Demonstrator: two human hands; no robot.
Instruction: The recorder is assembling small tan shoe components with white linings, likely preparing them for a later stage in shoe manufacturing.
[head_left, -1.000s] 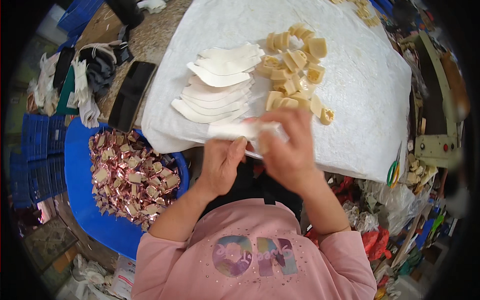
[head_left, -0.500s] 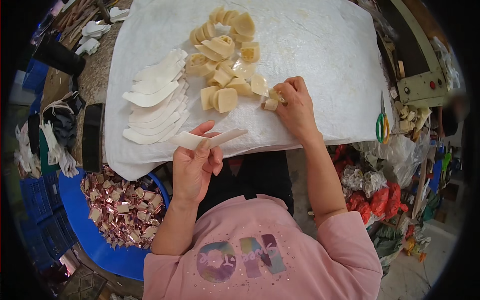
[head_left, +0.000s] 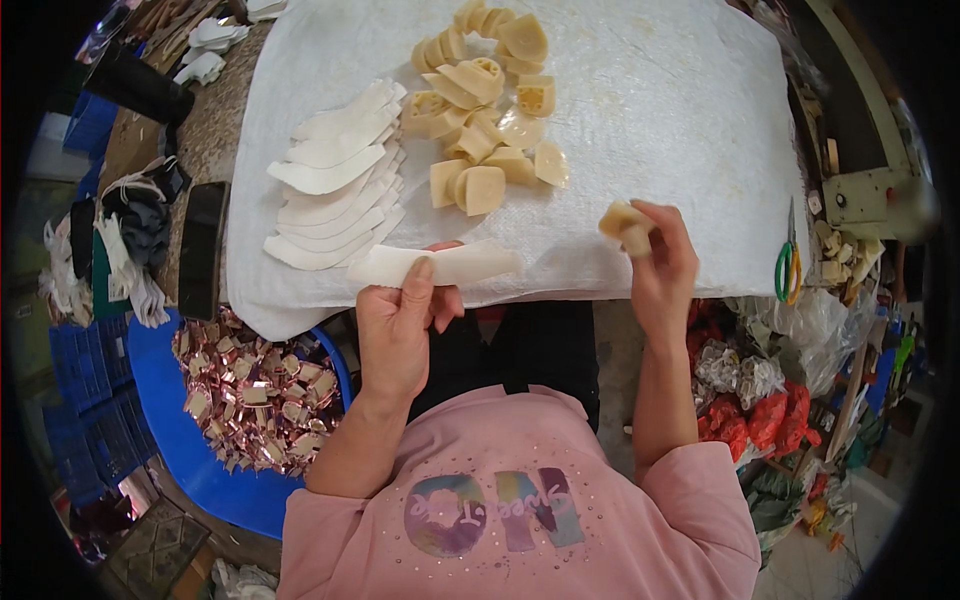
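Observation:
Pinched between the thumb and fingers of my left hand (head_left: 395, 335) is a curved white strip (head_left: 475, 262), held nearly level over the table's near edge. My right hand (head_left: 668, 275) is raised to the right of it, gripping a small beige moulded piece (head_left: 618, 220) by the fingertips; motion blurs it, and I cannot tell if there is more than one. Ahead lies a loose heap of similar beige pieces (head_left: 480, 190), some with hollow undersides. Left of that heap, several curved white strips (head_left: 325, 178) overlap in a fanned stack.
A white woven sheet (head_left: 660, 100) covers the table. Green-and-orange scissors (head_left: 788, 268) lie at its right edge, and a black phone (head_left: 203, 250) at its left. Below left, a blue tub (head_left: 165, 400) holds shiny pinkish pieces. Red plastic bags (head_left: 780, 415) lie below right.
My right hand has lifted off the sheet with the beige piece and moved right and nearer me. In my left hand the white strip has turned flatter, showing its broad face. The view has shifted slightly.

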